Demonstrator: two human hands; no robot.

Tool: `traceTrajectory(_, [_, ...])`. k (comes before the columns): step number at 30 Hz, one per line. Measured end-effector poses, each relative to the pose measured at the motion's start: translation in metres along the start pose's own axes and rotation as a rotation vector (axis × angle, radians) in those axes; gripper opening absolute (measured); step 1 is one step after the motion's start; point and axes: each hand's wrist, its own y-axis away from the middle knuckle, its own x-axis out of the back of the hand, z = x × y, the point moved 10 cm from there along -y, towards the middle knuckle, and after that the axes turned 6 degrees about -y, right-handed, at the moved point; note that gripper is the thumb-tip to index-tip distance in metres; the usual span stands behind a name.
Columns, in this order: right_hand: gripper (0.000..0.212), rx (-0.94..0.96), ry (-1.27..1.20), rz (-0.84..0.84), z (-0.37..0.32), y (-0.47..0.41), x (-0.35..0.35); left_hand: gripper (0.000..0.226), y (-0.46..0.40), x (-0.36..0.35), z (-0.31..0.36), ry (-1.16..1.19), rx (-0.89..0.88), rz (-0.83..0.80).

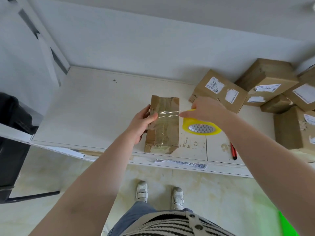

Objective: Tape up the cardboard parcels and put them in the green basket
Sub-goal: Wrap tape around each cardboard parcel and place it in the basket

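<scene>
White walls close in a pale tabletop (95, 106), seen from above by a person standing at its near edge. The left hand (142, 123) grips the left long side of one flat cardboard parcel (162, 132), fingers curled round its edge and the thumb pressed down on its top face, pinning the end of a strip of clear tape (168, 113). That strip runs straight across the parcel's upper half to the right hand (207, 110), which is just beside the parcel's right edge. The right hand holds one yellow tape roll (202, 127), its fingers closed over the upper part of the roll, while the forefinger points left toward the tape at the parcel's edge. The roll is tilted, its patterned core facing the camera, and sits just right of the parcel; whether it touches the tabletop cannot be told.

The parcel lies lengthwise away from the viewer, near the front edge of the tabletop, its surface creased and already partly taped at both ends.

Further right, at the far right corner, is a heap of about six more labelled boxes (219, 90), well apart from the left hand and just behind the right one. One red-and-black pen-like tool (233, 151) lies near the front edge, right of the roll.

Below on the tiled floor, two pale shoes (142, 191) show, and a slice of the green basket (288, 225) appears at the lower right, under the right forearm.
</scene>
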Motion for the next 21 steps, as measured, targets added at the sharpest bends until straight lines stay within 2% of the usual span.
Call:
traceTrajectory(5, [0.055,-0.072,-0.146,-0.067,0.019,-0.012,-0.036,0.058,-0.001,0.003,0.0,-0.004,0.006,0.017])
traceTrajectory(10, [0.053,-0.101,-0.245,-0.138,0.031,-0.021,-0.055,0.051,-0.003,-0.003,0.004,-0.055,0.031,0.038])
traceTrajectory(11, [0.054,-0.103,-0.249,-0.142,0.033,-0.021,-0.055,0.052,-0.003,-0.007,0.005,-0.069,0.036,0.038])
traceTrajectory(14, [0.055,-0.103,-0.259,-0.145,0.035,-0.023,-0.06,0.079,-0.004,-0.019,0.004,-0.18,0.045,0.065])
traceTrajectory(18, [0.062,-0.106,-0.333,-0.154,0.034,-0.025,-0.069,0.064,-0.005,-0.016,0.009,-0.29,0.012,0.13])
traceTrajectory(19, [0.063,-0.106,-0.336,-0.158,0.034,-0.025,-0.07,0.065,-0.004,-0.015,0.011,-0.31,0.011,0.142])
traceTrajectory(21, [0.064,-0.108,-0.335,-0.156,0.036,-0.024,-0.07,0.081,-0.003,-0.015,0.017,-0.407,0.011,0.205])
